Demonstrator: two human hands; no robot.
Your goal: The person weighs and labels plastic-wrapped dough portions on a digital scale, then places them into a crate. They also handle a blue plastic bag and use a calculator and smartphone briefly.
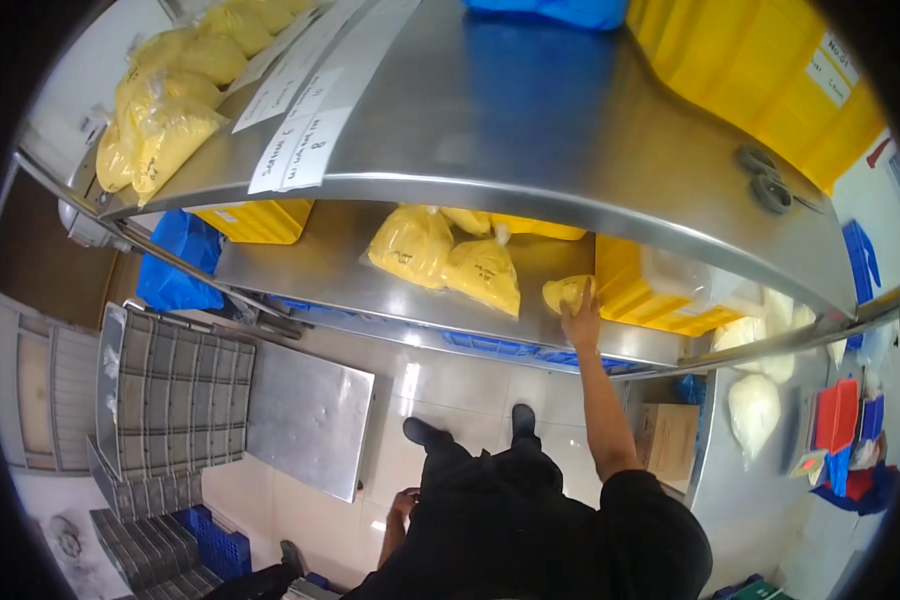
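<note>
My right hand (582, 321) reaches onto the lower steel shelf (330, 274). Its fingers and thumb are on the edge of a small clear bag of yellow contents (562, 291), which lies beside a yellow plastic crate (637, 289). To the left of it sit larger tied bags, one plump yellow bag (411, 241) and one pointed yellow bag (484, 271), both with handwriting. My left hand (405, 502) hangs low by my left thigh, partly hidden by my clothing; its fingers cannot be made out well.
Above the shelf is a steel tabletop (435, 112) with more yellow bags (169, 120), handwritten paper sheets (300, 135) and dark-handled scissors (769, 180). Grey stacked crates (184, 390) and a low metal platform (307, 420) stand left. Another person's shoe (291, 556) shows at lower left.
</note>
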